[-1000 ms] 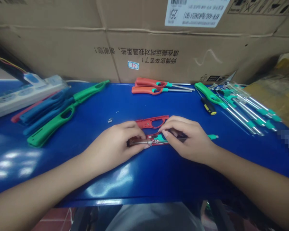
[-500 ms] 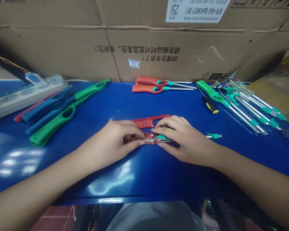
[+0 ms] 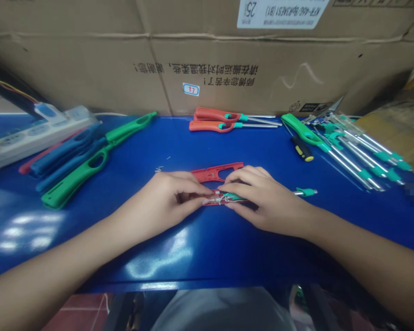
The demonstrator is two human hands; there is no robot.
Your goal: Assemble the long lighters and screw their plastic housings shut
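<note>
Between my hands lies an opened red gas lighter [image 3: 214,200], its inner parts and thin white wires showing. My left hand [image 3: 174,195] pinches its left end, thumb in front and fingers behind, hiding that end. My right hand [image 3: 262,197] is closed around the right part, beside a green trigger piece [image 3: 232,196]. The lighter's metal tube with a green tip [image 3: 307,191] sticks out past my right hand. Just behind, a loose red half shell [image 3: 210,174] lies on the blue table [image 3: 193,262], partly covered by my right fingers.
Two red lighters [image 3: 214,125] lie by the cardboard box [image 3: 106,73]. At right are a green lighter [image 3: 301,128], a screwdriver [image 3: 301,148] and several metal tubes [image 3: 365,149]. Green shells [image 3: 76,181], blue shells [image 3: 62,154] and a power strip [image 3: 37,135] sit left. Small screws [image 3: 159,169] lie behind my left hand.
My left thumb and fingers have shifted slightly right along the lighter, covering more of its inner parts. My right hand has hardly moved.
</note>
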